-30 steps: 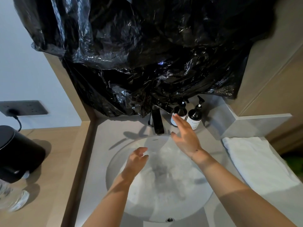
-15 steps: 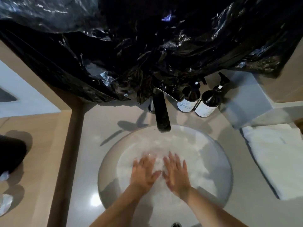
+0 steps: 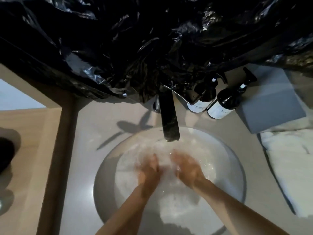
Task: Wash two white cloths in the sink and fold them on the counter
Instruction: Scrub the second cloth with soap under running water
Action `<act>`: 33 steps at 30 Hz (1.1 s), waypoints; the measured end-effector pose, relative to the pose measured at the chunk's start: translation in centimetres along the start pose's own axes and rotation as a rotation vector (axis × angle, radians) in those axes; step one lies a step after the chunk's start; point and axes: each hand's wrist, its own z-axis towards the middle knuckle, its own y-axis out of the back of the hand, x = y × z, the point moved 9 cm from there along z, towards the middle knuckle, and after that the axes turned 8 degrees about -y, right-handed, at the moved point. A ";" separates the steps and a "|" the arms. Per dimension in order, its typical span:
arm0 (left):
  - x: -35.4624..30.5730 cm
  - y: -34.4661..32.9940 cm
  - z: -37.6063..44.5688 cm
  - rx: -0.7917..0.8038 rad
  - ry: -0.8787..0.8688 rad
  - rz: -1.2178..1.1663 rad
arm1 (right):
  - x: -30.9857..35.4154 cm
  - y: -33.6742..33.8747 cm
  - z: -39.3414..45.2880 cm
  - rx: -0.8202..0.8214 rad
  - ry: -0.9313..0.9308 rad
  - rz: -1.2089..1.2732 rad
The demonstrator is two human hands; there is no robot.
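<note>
Head view: the left hand (image 3: 149,168) and right hand (image 3: 188,168), both blurred, fingers seemingly flat, press a white cloth (image 3: 135,180) underwater in the round white sink (image 3: 101,192), probably to soak it; another white folded cloth (image 3: 288,163) waits on the grey worktop (image 3: 94,133).

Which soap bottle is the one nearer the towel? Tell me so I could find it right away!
Start at the round sink and follow the dark tap up to the back of the counter, where two dark pump bottles stand side by side. The right-hand bottle is the one, standing closest to the white towel. Unlike the left-hand bottle, its pump is fully in view, clear of the black plastic.
</note>
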 end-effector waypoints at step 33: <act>-5.6 5.1 -7.3 -0.306 -0.059 -0.349 | -1.5 17.2 -4.0 0.053 0.006 1.035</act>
